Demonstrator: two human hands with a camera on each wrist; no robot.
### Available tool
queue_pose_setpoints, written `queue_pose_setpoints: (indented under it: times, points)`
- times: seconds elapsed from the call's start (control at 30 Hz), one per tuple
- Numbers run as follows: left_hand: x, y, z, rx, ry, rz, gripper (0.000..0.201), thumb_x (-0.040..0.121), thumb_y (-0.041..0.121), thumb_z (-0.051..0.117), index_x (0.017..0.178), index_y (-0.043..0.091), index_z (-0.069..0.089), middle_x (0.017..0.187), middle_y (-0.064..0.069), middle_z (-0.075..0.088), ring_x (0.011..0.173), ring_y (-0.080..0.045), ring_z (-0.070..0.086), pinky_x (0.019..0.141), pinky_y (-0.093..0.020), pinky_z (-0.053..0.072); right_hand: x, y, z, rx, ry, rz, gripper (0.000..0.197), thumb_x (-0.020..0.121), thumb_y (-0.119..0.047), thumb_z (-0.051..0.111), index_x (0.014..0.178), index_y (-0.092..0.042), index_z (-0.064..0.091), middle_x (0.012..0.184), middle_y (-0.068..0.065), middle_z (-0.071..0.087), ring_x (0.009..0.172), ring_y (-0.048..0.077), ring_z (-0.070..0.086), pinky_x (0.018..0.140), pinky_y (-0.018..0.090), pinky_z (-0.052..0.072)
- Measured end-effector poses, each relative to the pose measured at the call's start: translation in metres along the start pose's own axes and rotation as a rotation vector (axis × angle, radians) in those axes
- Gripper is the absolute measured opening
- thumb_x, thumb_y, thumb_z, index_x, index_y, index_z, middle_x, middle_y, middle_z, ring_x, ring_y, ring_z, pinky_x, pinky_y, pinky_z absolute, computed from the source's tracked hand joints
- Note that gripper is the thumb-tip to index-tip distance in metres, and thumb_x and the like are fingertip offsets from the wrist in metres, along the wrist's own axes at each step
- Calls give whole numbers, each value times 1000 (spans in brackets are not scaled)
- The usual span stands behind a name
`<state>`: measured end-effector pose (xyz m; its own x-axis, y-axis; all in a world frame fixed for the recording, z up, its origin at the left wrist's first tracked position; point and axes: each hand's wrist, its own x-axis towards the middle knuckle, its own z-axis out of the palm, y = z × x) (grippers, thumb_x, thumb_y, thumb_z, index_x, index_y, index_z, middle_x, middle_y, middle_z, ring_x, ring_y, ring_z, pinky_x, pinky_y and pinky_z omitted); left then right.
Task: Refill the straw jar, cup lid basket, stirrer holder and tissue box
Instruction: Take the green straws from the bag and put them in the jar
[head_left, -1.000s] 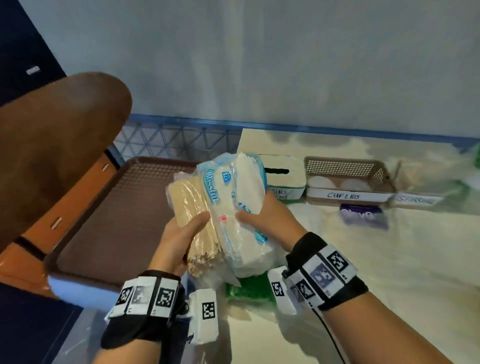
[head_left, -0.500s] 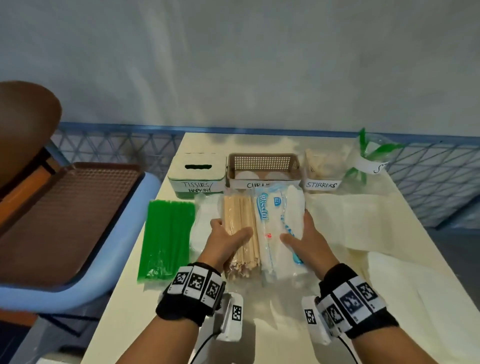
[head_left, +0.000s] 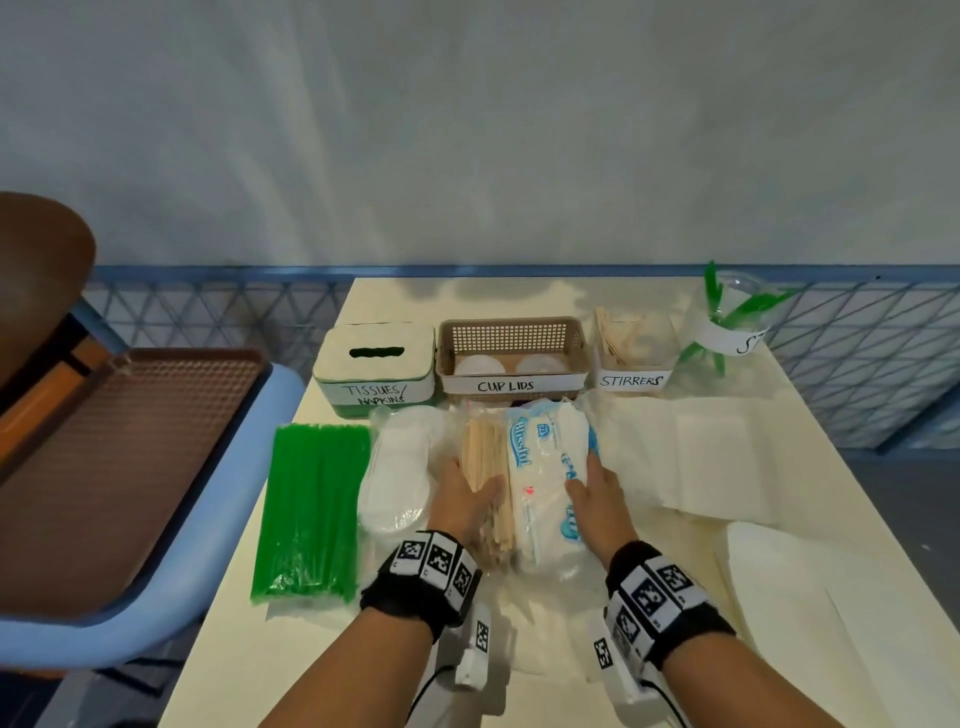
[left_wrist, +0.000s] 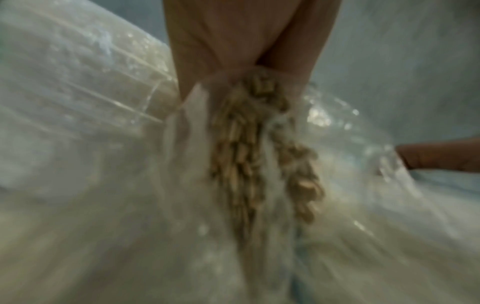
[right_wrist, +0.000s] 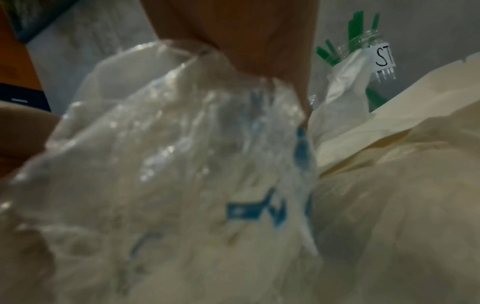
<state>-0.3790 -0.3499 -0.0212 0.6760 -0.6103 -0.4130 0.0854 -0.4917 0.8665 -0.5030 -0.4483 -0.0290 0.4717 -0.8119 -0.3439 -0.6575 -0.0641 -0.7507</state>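
Observation:
Along the back of the table stand the tissue box (head_left: 374, 364), the cup lid basket (head_left: 511, 353), the stirrer holder (head_left: 631, 348) and the straw jar (head_left: 727, 327) (right_wrist: 369, 61). In front lie a green straw pack (head_left: 311, 514), a bag of cup lids (head_left: 400, 478), a wooden stirrer pack (head_left: 485, 467) (left_wrist: 259, 144) and a tissue pack (head_left: 545, 467) (right_wrist: 207, 164). My left hand (head_left: 467, 499) grips the stirrer pack, thumb over its top. My right hand (head_left: 592, 493) holds the tissue pack from the right side. Both packs rest side by side on the table.
White paper napkins (head_left: 701, 457) are spread over the right half of the table. A blue chair carrying a brown tray (head_left: 130, 467) stands close to the table's left edge. A blue lattice railing (head_left: 208, 317) runs behind the table.
My hands carried the stirrer and tissue packs from over the chair's tray to the table and set them down beside the cup lid bag. They have barely moved in the last half second.

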Motion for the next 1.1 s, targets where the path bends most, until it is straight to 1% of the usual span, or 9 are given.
queue_pose_setpoints:
  times: [0.17,0.27,0.37,0.47,0.57,0.63,0.77,0.93,1.1]
  points:
    - [16,-5,7,295,69,9,39,94,24,47,128,7,39,128,-16,49,115,-32,51,101,-48,43,4,3,8,-85,103,-25,57,97,-16,41,148,-11,16,141,18,26,128,31,29,108,33,25]
    - [15,-2,10,415,109,51,52,94,16,45,140,3,25,138,-23,36,125,-38,41,106,-46,36,6,7,9,-29,124,-21,63,96,-15,45,149,-14,10,139,17,34,126,30,37,105,34,31]
    - [1,10,12,421,31,132,62,95,9,43,147,-1,9,149,-25,20,136,-39,27,111,-43,27,2,7,7,-49,167,-3,68,94,-23,50,148,-12,11,146,17,26,132,31,32,109,37,27]
    - [-16,20,-1,392,9,283,63,96,12,46,148,2,12,155,-14,13,142,-28,20,113,-31,19,-9,-3,6,-158,328,-79,71,91,-30,55,148,-14,17,152,13,17,138,31,21,113,44,18]
    - [-30,24,-37,277,182,420,59,94,17,52,146,11,24,151,-5,28,138,-16,28,103,-12,18,-25,-29,8,-29,395,-364,58,89,-17,58,141,-11,33,143,11,31,131,25,32,111,37,28]
    - [-28,19,-71,220,363,409,57,93,16,53,144,11,29,148,-6,32,135,-18,33,101,-16,23,-38,-52,18,93,254,-523,47,90,-8,56,134,-12,43,130,4,42,120,15,44,103,22,34]
    - [-3,-20,-144,302,590,107,63,89,14,60,140,-3,29,143,-23,35,133,-34,31,107,-40,28,-65,-93,66,100,-169,-616,40,93,-9,52,131,-17,45,127,1,47,107,3,50,97,20,43]
    - [0,-69,-178,315,482,-239,68,86,23,65,130,-15,31,132,-34,42,125,-41,40,99,-44,34,-82,-109,144,-142,-482,-521,58,96,-17,47,147,-11,21,148,10,30,133,19,37,109,26,30]
    - [3,-98,-190,229,314,-233,53,83,30,68,117,-7,52,116,-21,61,103,-30,59,89,-35,47,-80,-109,192,-365,-532,-369,72,96,-24,47,150,-8,2,157,17,-1,146,28,4,118,35,9]
